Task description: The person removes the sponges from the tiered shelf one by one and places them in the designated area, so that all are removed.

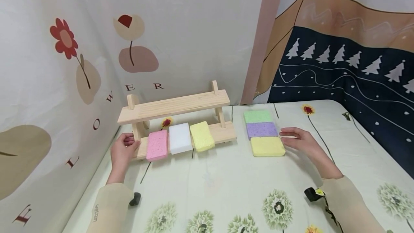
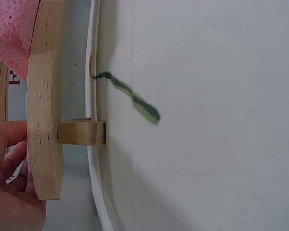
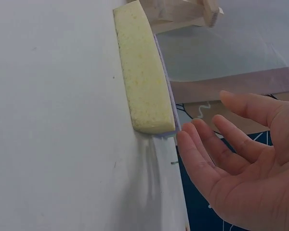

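Note:
At the left end of a two-tier wooden rack point(image 1: 176, 107), my left hand point(image 1: 124, 150) grips the lower board point(image 2: 44, 115) with curled fingers, partly hidden behind it in the left wrist view. Along that board's front edge lean a pink sponge point(image 1: 157, 145), a white sponge point(image 1: 180, 138) and a yellow sponge point(image 1: 202, 136), the yellow one tilted. My right hand point(image 1: 299, 140) has its fingers loosely spread, fingertips right at the near corner of another yellow sponge point(image 3: 144, 72). Behind that sponge lie a purple sponge point(image 1: 261, 129) and a green sponge point(image 1: 258, 116) in a row.
A pale flowered cloth point(image 1: 220, 182) covers the table. Printed curtains hang behind the rack and along the left side; a dark curtain with white trees point(image 1: 339, 71) stands at the right. The rack's upper board point(image 1: 174, 106) overhangs the back of the lower one.

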Tool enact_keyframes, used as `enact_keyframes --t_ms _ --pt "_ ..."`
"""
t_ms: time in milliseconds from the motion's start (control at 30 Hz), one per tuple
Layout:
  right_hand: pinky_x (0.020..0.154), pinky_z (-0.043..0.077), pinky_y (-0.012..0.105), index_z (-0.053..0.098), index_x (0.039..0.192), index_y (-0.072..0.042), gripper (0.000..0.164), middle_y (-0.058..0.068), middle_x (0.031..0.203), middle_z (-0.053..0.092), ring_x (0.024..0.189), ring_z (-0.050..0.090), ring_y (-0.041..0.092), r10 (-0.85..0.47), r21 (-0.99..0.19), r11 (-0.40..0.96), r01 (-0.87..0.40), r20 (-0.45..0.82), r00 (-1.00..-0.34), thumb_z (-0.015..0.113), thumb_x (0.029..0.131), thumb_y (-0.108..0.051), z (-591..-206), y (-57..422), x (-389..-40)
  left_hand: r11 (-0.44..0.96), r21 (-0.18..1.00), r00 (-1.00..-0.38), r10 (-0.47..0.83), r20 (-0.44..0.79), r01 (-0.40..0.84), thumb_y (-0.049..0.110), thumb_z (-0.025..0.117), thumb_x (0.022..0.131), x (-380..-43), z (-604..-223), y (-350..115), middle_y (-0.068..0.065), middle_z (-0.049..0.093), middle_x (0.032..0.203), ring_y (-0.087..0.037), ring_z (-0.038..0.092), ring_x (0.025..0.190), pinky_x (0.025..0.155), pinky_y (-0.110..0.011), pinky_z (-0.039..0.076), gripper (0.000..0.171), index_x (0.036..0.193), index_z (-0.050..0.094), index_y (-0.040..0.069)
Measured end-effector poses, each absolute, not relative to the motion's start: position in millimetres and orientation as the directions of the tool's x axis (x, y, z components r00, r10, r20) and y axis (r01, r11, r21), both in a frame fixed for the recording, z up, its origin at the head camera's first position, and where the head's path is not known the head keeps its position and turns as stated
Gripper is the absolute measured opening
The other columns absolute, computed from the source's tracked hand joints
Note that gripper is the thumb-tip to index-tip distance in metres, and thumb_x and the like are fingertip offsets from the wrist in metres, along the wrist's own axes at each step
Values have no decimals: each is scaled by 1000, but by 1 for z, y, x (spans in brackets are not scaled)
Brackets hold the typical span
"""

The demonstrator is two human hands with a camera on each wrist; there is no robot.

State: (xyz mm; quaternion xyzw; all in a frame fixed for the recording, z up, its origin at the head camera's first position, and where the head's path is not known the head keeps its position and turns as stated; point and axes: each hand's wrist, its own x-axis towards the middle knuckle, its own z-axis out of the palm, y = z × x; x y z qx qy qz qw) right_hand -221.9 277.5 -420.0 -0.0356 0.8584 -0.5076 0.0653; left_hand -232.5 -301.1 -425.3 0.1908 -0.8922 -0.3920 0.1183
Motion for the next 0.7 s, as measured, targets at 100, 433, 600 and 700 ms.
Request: enact_keyframes --t_ms 100,433,600,700 --pt "82 48 12 45 143 4 58 28 142 53 94 49 -21 -122 -871 491 4 -73 -990 63 98 -27 -419 275 -223 624 741 -899 -433 66 -246 13 63 97 -232 -425 -301 -24 59 123 -35 57 112 92 -44 47 37 130 54 0" --pt "82 49 14 47 141 6 54 29 140 53 97 53 -17 -154 -903 429 -32 -38 -987 63 98 -21 -417 266 -226 627 739 -900 -432 66 -246 13 62 97 -232 -425 -302 -23 60 123 -35 57 112 91 -43 48 37 130 54 0" --pt "82 50 13 46 141 8 53 30 139 54 97 55 -15 -174 -918 394 -43 -29 -984 63 98 -19 -416 258 -228 625 740 -899 -434 66 -248 13 62 97 -232 -424 -301 -23 60 123 -35 57 112 91 -43 47 36 130 54 0" --pt "82 50 14 45 141 9 53 31 138 55 97 56 -15 -186 -925 378 -47 -26 -982 62 98 -18 -416 253 -229 624 743 -899 -433 71 -242 12 63 97 -232 -424 -301 -24 60 122 -36 57 112 92 -44 47 36 130 54 0"
